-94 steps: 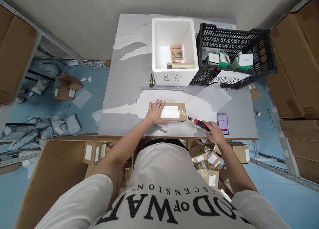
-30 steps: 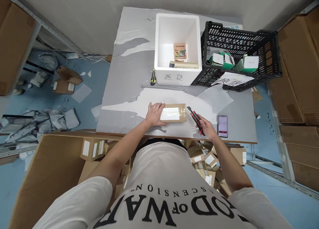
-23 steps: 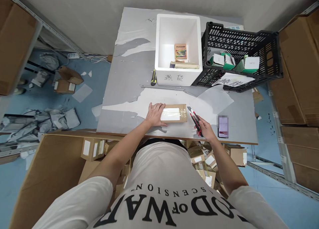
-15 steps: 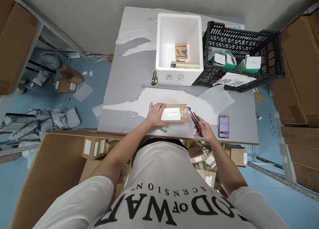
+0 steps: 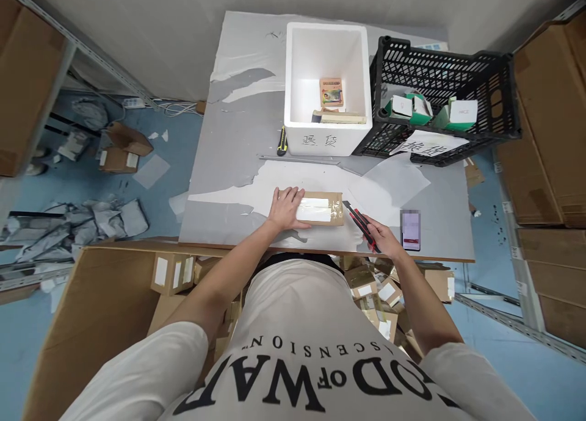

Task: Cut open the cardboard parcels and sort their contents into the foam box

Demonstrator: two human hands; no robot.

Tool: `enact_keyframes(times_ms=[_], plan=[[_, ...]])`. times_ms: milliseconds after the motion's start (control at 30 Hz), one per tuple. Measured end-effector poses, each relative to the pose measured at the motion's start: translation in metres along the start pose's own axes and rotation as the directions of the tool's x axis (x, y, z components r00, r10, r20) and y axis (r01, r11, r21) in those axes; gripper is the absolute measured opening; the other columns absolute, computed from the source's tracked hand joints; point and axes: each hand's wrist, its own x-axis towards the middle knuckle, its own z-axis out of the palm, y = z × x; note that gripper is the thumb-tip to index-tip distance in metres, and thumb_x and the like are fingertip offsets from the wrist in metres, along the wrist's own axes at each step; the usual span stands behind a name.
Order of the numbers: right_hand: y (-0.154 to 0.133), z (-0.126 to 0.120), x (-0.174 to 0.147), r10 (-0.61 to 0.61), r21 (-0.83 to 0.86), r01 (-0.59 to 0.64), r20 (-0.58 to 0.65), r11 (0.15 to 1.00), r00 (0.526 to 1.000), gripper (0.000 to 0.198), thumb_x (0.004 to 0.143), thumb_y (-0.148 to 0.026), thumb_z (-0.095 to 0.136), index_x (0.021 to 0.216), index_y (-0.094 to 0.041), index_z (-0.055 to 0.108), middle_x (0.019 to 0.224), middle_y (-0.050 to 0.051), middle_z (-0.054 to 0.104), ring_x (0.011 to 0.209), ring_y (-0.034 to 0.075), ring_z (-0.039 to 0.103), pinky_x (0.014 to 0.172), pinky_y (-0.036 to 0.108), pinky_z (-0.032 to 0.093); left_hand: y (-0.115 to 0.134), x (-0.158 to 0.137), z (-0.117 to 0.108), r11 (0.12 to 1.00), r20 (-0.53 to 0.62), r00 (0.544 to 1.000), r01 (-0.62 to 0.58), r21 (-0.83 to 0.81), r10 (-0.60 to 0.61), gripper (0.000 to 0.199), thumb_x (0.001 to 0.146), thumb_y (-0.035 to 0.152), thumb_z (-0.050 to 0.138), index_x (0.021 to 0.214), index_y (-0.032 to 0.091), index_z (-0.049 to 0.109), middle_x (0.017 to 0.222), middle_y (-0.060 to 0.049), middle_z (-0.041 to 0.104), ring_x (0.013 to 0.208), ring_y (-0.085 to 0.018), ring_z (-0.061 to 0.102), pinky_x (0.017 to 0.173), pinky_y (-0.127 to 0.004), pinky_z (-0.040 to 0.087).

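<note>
A small brown cardboard box (image 5: 336, 215) with a white label and clear tape lies on the table near its front edge. My left hand (image 5: 286, 209) rests over the box's left end, gripping it with fingers on the far side and the thumb on the near side. Closed around a red and black box cutter (image 5: 362, 224), my right hand (image 5: 382, 237) is just right of the box. The cutter's blade points up and left, close to the box's taped right end; whether it touches I cannot tell.
A white foam box (image 5: 327, 141) holding small boxes stands at the back. Beside it is a black crate (image 5: 494, 113) with green-white cartons. A yellow-black cutter (image 5: 282, 141) and a phone (image 5: 411, 229) lie on the table (image 5: 210, 165). A large carton of parcels (image 5: 105, 299) stands in front.
My right hand has shifted slightly right with the box cutter, whose handle now leans further to the right. My left hand and the cardboard box stay in place.
</note>
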Motion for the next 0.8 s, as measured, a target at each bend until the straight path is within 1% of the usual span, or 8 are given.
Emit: enact_keyframes(times_ms=[100,300,433,567,667,733,800], plan=[[-0.001,-0.005,-0.006,0.031,-0.050,-0.029,0.028,0.998,0.999,0.072,0.087,-0.060,0.046,0.147,-0.023,0.033,0.063,-0.004,0.056,0.037,0.009,0.050,0.036,0.022,0.043,0.000,0.000,0.001,1.000,-0.004,1.000,-0.002,0.004,0.002,0.109,0.057,0.072,0.066,0.144,0.013,0.034,0.142,-0.021,0.041,0.129,-0.039,0.035,0.112,-0.056,0.011],[-0.006,-0.013,-0.016,0.013,-0.174,-0.002,0.062,0.985,0.998,0.068,0.088,-0.057,0.044,0.146,-0.024,0.035,0.058,-0.005,0.053,0.035,0.008,0.047,0.036,0.022,0.041,-0.001,0.000,0.005,1.000,-0.021,1.000,-0.007,0.006,0.007,0.108,0.059,0.071,0.065,0.143,0.011,0.034,0.138,-0.022,0.044,0.126,-0.039,0.037,0.111,-0.058,0.010],[0.007,-0.015,-0.024,0.053,-0.208,-0.033,0.090,0.978,0.995,0.069,0.088,-0.059,0.043,0.146,-0.024,0.035,0.055,-0.005,0.053,0.035,0.010,0.047,0.034,0.023,0.040,-0.002,0.002,0.006,1.000,-0.018,1.000,-0.002,0.004,0.002,0.107,0.058,0.070,0.066,0.143,0.012,0.035,0.136,-0.022,0.046,0.125,-0.039,0.038,0.111,-0.058,0.011],[0.024,-0.009,-0.028,0.074,-0.188,-0.064,0.047,0.980,0.996,0.072,0.087,-0.063,0.041,0.146,-0.023,0.036,0.054,-0.003,0.053,0.034,0.011,0.046,0.033,0.023,0.039,-0.004,0.004,0.008,1.000,-0.031,0.999,-0.014,-0.007,0.013,0.109,0.057,0.070,0.066,0.143,0.011,0.035,0.136,-0.022,0.045,0.125,-0.039,0.038,0.111,-0.058,0.010],[0.027,-0.006,-0.030,0.059,-0.179,-0.054,0.023,0.982,0.998,0.071,0.086,-0.064,0.040,0.145,-0.024,0.037,0.057,-0.003,0.055,0.035,0.011,0.046,0.034,0.023,0.039,-0.006,0.004,0.009,0.999,-0.034,0.999,-0.030,-0.018,0.029,0.109,0.058,0.071,0.066,0.143,0.010,0.034,0.139,-0.022,0.044,0.126,-0.039,0.037,0.111,-0.059,0.009],[0.027,-0.008,-0.034,0.046,-0.159,-0.045,0.005,0.986,0.999,0.071,0.086,-0.063,0.041,0.146,-0.024,0.036,0.061,-0.002,0.056,0.036,0.010,0.046,0.035,0.024,0.040,-0.007,0.004,0.010,0.999,-0.028,0.999,-0.035,-0.018,0.034,0.108,0.060,0.070,0.065,0.144,0.010,0.033,0.141,-0.022,0.042,0.128,-0.039,0.036,0.111,-0.059,0.008],[0.029,-0.013,-0.039,0.024,-0.141,-0.031,-0.055,0.990,0.998,0.072,0.087,-0.063,0.040,0.146,-0.022,0.034,0.067,0.000,0.058,0.039,0.011,0.047,0.038,0.025,0.042,-0.007,0.003,0.010,0.999,-0.022,0.999,-0.043,-0.014,0.043,0.107,0.061,0.070,0.064,0.145,0.010,0.032,0.144,-0.022,0.039,0.131,-0.040,0.033,0.112,-0.059,0.008]])
